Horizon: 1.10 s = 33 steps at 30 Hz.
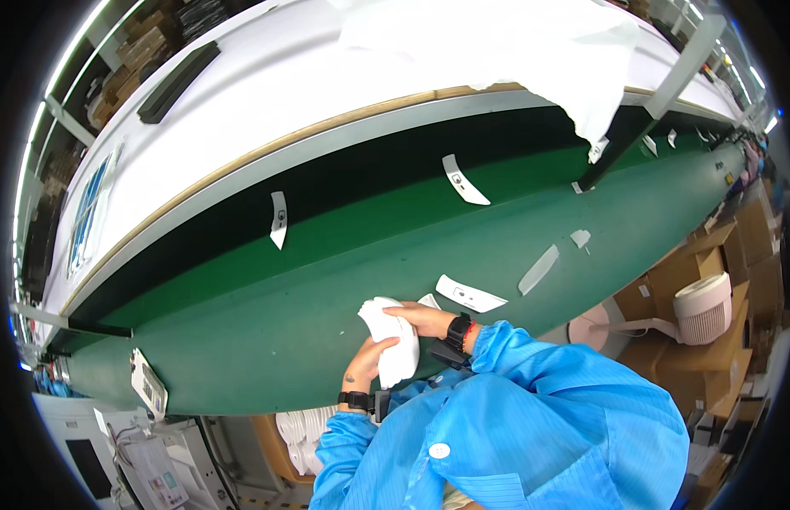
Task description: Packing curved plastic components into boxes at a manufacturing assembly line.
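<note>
In front of my body, close to the near edge of the green work surface (233, 340), both hands grip one thick white bundle (386, 331). Its kind is unclear; the upper edge looks uneven and layered. My left hand (366, 360) is closed on its lower left side, thumb across the front. From the right, my right hand (426, 320) wraps around the upper part, some fingers hidden behind it. Just beyond the right wrist lies a white curved card with dark print (470, 294).
More curved cards (464, 180) lie farther off, beside a translucent strip (538, 269). A white-covered shelf (267, 102) on metal posts (688, 68) overhangs the far side. A pale pink fan (701, 310) stands by cardboard boxes at right. Below the near edge, a box holds white stacked pieces (301, 438).
</note>
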Each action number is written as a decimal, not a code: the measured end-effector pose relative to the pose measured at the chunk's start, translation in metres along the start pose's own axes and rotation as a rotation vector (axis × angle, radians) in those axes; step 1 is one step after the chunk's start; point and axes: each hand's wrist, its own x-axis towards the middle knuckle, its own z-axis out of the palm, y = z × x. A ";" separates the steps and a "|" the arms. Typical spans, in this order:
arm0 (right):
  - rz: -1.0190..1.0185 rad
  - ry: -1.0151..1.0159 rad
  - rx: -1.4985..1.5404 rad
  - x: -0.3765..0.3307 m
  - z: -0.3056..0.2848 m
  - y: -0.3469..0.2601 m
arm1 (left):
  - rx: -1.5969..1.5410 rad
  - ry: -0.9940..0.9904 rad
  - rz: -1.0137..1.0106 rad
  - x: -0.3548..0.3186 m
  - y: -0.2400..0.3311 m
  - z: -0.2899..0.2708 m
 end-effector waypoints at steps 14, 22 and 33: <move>0.051 0.228 -0.009 0.039 0.040 0.029 | 0.804 0.880 0.401 -0.044 -0.009 0.019; 0.236 -0.118 -0.219 0.091 0.136 0.130 | 0.282 1.006 0.462 -0.164 -0.074 -0.080; -0.371 -0.509 -2.167 0.118 0.060 0.155 | 0.877 1.236 -0.203 -0.152 -0.339 -0.223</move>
